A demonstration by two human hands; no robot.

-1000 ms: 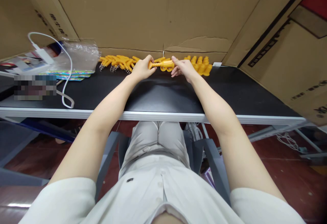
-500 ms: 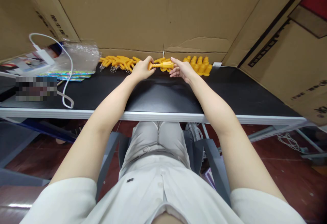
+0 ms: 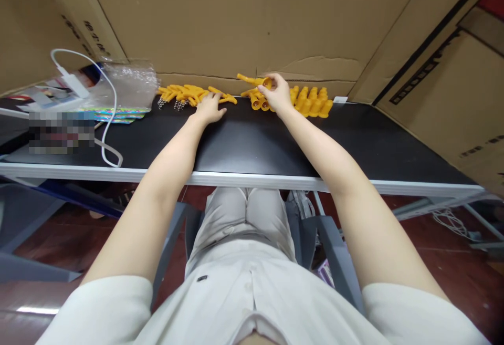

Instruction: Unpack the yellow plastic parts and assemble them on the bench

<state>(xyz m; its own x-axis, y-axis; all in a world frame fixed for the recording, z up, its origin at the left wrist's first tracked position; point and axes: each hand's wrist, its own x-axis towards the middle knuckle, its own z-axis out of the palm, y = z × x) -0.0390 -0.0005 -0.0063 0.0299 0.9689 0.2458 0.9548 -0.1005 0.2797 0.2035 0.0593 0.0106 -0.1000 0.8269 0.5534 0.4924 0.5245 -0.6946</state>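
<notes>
Right hand gripping yellow piece

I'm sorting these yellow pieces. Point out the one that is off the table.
It is the yellow plastic piece in the right hand, raised before the cardboard wall. The other yellow pieces lie on the black tabletop.

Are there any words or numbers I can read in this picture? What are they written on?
Black print on the cardboard wall at the left: tilted and too small to read.
Black print on the cardboard box at the right: too blurred to read.
Papers at the table's left end: print too small; the patch below them is blurred out.
Yellow plastic pieces: no writing visible.
</notes>
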